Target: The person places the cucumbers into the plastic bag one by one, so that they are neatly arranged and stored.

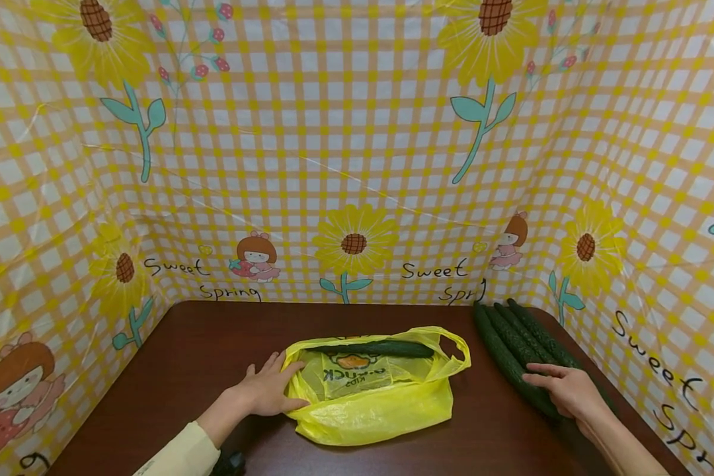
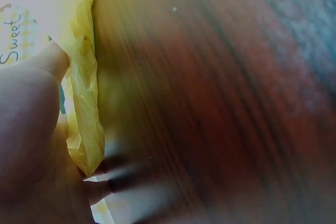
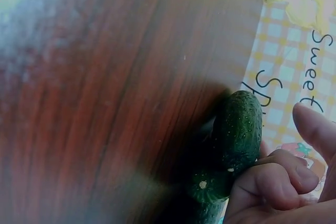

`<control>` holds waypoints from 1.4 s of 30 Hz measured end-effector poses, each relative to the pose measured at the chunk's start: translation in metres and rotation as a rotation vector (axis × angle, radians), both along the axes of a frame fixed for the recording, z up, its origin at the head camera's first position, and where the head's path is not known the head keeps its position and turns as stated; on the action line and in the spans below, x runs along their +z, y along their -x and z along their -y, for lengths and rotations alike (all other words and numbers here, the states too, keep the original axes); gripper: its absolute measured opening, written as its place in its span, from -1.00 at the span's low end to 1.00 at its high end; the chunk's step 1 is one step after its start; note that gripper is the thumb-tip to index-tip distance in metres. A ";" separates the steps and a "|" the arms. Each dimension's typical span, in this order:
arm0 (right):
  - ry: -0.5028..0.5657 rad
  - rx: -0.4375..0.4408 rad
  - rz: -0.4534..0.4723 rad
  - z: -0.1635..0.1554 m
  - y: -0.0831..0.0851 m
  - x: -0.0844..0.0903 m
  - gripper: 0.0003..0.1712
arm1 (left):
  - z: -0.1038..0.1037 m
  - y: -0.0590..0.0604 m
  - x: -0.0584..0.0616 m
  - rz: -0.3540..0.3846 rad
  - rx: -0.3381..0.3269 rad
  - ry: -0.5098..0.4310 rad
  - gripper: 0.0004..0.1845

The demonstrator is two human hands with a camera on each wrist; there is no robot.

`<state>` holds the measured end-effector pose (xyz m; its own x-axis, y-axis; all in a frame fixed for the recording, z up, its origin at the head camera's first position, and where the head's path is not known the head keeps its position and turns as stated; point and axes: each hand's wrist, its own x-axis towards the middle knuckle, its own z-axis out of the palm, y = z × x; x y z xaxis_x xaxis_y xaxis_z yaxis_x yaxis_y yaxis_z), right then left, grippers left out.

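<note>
One cucumber [image 1: 404,348]: bagged, right of the left grip [image 1: 266,389].
Yellow bag [image 1: 387,411]: touched by that grip, fingers spread.
Loose cucumbers [image 1: 496,342]: just under the right grip [image 1: 571,393], slackly bent, nothing visibly clasped.
Bagging: seemingly begun; another cucumber must be grasped.

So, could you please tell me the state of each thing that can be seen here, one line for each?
Yellow bag: lying on the table, mouth open
Inner cucumber: lying lengthwise inside the yellow bag
Loose cucumbers: lying together outside the yellow bag, no cuts visible
Left hand: fingers spread, touching the yellow bag's mouth
Right hand: at the loose cucumbers, contact unclear
Patterned cloth: upright behind, creased
</note>
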<state>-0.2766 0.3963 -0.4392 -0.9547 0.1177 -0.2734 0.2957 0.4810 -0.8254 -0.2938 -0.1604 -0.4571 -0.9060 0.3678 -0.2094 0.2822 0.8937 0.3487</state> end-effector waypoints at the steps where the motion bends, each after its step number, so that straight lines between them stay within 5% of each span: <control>1: -0.007 -0.002 0.005 0.000 0.000 0.000 -0.19 | 0.000 0.000 0.000 0.002 -0.002 -0.003 -0.13; 14: -0.107 0.030 -0.010 0.004 -0.007 0.002 -0.32 | 0.002 0.003 -0.008 -0.020 0.002 -0.010 -0.10; 33: -0.179 0.009 -0.006 0.015 0.000 -0.004 -0.33 | 0.001 0.004 0.001 -0.033 -0.006 0.018 -0.14; 42: -0.312 0.078 -0.010 0.019 0.001 -0.005 -0.15 | 0.006 0.011 -0.018 -0.032 -0.015 -0.022 -0.04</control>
